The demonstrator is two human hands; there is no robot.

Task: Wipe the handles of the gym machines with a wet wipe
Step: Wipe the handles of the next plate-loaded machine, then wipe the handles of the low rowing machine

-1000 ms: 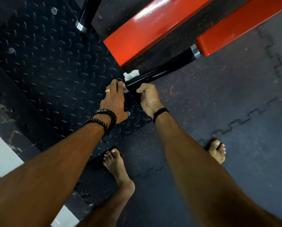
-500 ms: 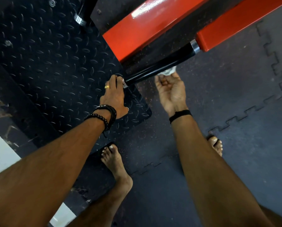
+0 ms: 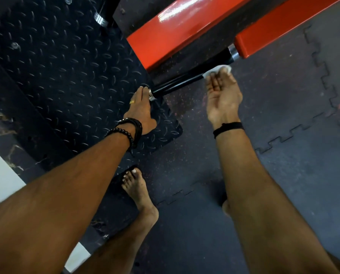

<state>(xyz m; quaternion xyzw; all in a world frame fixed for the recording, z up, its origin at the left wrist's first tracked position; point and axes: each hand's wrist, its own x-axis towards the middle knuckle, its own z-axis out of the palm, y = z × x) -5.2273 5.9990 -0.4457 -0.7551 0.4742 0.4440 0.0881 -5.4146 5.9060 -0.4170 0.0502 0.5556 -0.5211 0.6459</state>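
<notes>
While the glossy black cylindrical machine handle [image 3: 186,81] runs on a slant from its silver end cap, above the near right corner of the black diamond-plate metal platform [image 3: 62,80], up to a silver collar at the red painted steel frame arm [image 3: 287,26], both hands are on it. Left hand [image 3: 140,110] first: fingers stretched out fairly straight, tips touching that silver end cap, a gold ring on one finger, and black bead and cord bracelets [image 3: 128,131] round the wrist. It braces the end, nothing curled round the bar that I can see. Over to the right hand [image 3: 221,95]: palm turned up toward the camera, fingers curled up round the handle from below with the crumpled white wet wipe [image 3: 217,70] pinched between fingertips and bar. So the wipe sits on the upper stretch of the handle, just short of the silver collar, well apart from the left hand at the low end. A thin black band [image 3: 228,128] circles the right wrist. A second, broader red beam [image 3: 177,30] lies beside the handle. Below, a bare left foot [image 3: 138,191] stands on the dark speckled interlocking rubber floor mat [image 3: 293,165], close to the platform's near edge.
</notes>
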